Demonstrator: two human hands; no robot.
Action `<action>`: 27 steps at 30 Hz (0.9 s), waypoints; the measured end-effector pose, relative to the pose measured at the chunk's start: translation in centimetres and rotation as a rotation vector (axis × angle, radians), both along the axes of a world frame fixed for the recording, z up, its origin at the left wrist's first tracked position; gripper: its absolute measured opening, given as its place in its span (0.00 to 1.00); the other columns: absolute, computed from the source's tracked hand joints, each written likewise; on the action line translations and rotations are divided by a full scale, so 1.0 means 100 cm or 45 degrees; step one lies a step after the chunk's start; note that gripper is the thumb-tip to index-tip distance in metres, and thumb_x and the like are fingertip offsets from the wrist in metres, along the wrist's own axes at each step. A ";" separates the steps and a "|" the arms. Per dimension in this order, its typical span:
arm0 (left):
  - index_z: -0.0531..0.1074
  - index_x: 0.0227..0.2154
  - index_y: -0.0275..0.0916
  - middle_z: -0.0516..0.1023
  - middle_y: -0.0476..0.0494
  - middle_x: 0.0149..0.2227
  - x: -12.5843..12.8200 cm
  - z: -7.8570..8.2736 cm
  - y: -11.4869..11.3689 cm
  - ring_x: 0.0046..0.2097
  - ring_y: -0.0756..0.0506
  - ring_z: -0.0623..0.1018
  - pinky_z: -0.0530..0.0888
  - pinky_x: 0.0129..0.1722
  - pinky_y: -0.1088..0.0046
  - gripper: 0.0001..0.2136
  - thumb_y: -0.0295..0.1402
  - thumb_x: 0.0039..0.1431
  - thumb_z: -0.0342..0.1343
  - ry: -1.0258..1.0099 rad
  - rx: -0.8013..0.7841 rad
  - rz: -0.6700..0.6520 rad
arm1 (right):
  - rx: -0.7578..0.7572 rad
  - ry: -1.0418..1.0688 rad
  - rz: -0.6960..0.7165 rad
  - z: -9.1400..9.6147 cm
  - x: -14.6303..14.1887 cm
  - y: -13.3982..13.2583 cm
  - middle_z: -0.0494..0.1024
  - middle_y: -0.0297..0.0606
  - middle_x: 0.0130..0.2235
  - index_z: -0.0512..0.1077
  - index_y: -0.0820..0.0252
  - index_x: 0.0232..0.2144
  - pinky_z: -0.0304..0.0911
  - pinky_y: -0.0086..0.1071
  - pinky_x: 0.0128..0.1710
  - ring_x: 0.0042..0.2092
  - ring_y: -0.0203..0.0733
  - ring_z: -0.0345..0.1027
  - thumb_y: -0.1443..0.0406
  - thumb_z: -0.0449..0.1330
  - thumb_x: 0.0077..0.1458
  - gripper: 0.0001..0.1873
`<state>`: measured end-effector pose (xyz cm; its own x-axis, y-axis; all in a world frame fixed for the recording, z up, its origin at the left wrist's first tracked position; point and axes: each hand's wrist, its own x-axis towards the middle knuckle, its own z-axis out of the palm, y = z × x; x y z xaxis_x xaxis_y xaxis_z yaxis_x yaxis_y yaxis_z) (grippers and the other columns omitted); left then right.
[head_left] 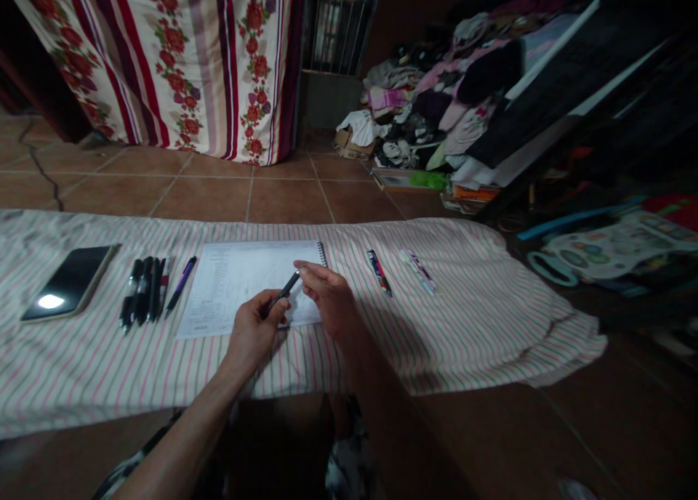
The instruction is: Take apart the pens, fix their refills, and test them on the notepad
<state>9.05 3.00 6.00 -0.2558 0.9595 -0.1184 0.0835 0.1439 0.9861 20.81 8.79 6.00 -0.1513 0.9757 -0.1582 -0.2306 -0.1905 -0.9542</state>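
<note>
Above a spiral notebook (245, 275) with printed text along its left side, I hold a dark pen (288, 285) slantwise. My left hand (259, 317) is closed round the pen's lower part. At the upper end, the fingertips of my right hand (327, 293) pinch the pen's tip. A purple pen (181, 286) lies just left of the notebook, beside a row of several dark pens (145, 289). To the right lie a black and red pen (379, 272) and a pale, patterned pen (419, 271).
A phone (70, 280) lies at the left on the striped cloth (480, 304) covering the table. Beyond are a tiled floor (283, 198), a floral curtain (179, 64) and a heap of clothes (436, 100). A child's plastic toy (611, 246) stands at the right.
</note>
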 end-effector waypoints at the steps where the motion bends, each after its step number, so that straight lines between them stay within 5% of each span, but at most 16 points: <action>1: 0.73 0.29 0.35 0.70 0.52 0.18 0.000 0.001 0.000 0.21 0.51 0.69 0.66 0.23 0.75 0.11 0.38 0.45 0.56 -0.001 -0.004 -0.003 | 0.010 -0.001 -0.003 0.000 0.000 0.000 0.74 0.34 0.30 0.78 0.58 0.34 0.57 0.29 0.32 0.29 0.32 0.60 0.58 0.64 0.40 0.17; 11: 0.74 0.31 0.36 0.74 0.50 0.22 0.000 -0.008 -0.001 0.24 0.50 0.71 0.68 0.27 0.74 0.10 0.37 0.48 0.56 0.096 0.060 0.011 | 0.013 -0.022 -0.014 -0.002 -0.001 0.000 0.75 0.35 0.32 0.78 0.58 0.33 0.57 0.29 0.32 0.31 0.34 0.62 0.58 0.63 0.41 0.15; 21: 0.74 0.39 0.37 0.79 0.42 0.34 -0.004 -0.015 -0.005 0.36 0.42 0.76 0.69 0.36 0.68 0.13 0.37 0.55 0.50 0.619 0.120 0.058 | 0.001 -0.177 -0.092 0.000 -0.004 -0.004 0.73 0.33 0.27 0.78 0.58 0.34 0.57 0.29 0.32 0.30 0.34 0.60 0.56 0.62 0.43 0.16; 27: 0.75 0.37 0.37 0.79 0.43 0.32 -0.002 -0.017 -0.001 0.33 0.44 0.76 0.69 0.35 0.69 0.13 0.37 0.54 0.51 0.505 0.084 0.059 | -0.032 -0.100 -0.088 -0.003 -0.005 -0.003 0.74 0.34 0.30 0.77 0.58 0.35 0.59 0.29 0.32 0.31 0.33 0.62 0.56 0.62 0.42 0.17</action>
